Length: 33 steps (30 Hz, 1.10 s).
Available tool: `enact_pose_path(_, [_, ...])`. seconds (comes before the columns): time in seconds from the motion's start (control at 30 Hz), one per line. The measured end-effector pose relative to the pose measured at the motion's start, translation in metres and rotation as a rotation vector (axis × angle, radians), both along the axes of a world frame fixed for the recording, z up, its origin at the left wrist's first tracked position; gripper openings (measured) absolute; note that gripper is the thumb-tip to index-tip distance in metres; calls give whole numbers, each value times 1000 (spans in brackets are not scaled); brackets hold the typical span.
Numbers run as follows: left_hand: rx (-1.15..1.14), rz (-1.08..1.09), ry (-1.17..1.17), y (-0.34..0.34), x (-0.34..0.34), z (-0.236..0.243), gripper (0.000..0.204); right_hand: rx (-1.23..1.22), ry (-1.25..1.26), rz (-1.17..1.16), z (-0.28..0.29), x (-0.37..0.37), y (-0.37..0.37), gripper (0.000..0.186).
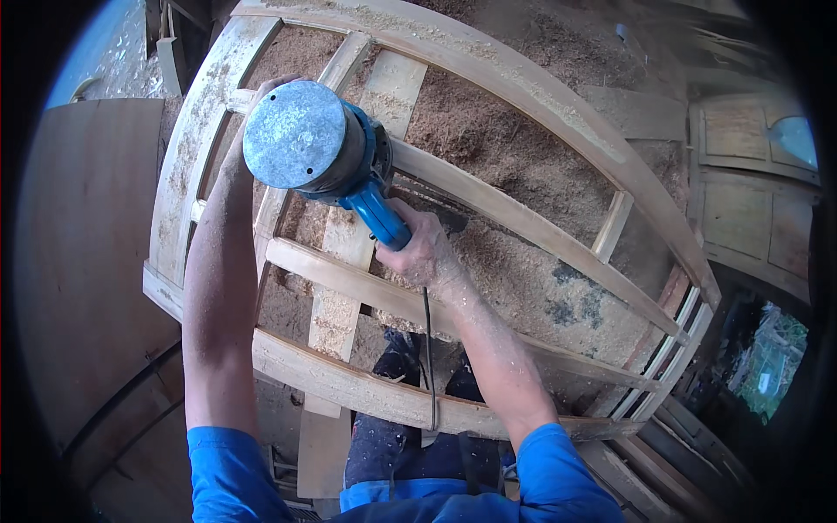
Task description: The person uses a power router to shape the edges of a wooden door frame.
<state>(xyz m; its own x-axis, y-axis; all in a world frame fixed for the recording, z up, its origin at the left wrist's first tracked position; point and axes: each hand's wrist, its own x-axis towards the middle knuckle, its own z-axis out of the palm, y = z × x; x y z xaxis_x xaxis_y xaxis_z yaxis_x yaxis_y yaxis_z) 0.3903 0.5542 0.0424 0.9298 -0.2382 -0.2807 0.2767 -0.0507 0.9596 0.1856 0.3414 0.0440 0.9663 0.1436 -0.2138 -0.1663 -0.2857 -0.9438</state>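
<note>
A blue handheld power router [366,209] with a round, dusty metal cap on its motor stands over the left part of a wooden frame [514,209]. The frame has long rails and short crosspieces, like a door or window frame. My right hand [418,237] is closed round the blue handle on the router's near side. My left hand [272,85] is at the router's far left side, its fingers mostly hidden behind the motor; the part that shows is bent against the tool. The router's base and bit are hidden under its body.
Sawdust [488,122] lies thick under and on the frame. A power cord [428,349] hangs from the handle over the near rail. At left stands a plain wood panel [87,261]; panelled wooden pieces [750,183] are at right. Loose boards [671,471] lie at lower right.
</note>
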Motion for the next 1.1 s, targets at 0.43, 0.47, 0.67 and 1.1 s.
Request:
enact_pose_path(0.43, [93, -104, -184, 12, 2, 47, 24, -21, -63, -1, -11, 25, 33, 42])
enact_pose_path(0.47, [73, -88, -199, 18, 3, 37, 25, -9, -70, -6, -10, 24, 37, 42])
enact_pose_path(0.67, [-305, -155, -24, 67, 38, -15, 27, -22, -103, -12, -5, 23, 49, 39])
enact_pose_path(1.1, [190, 74, 57, 63, 52, -14, 54, 14, -64, -116, 2, 24, 57, 41])
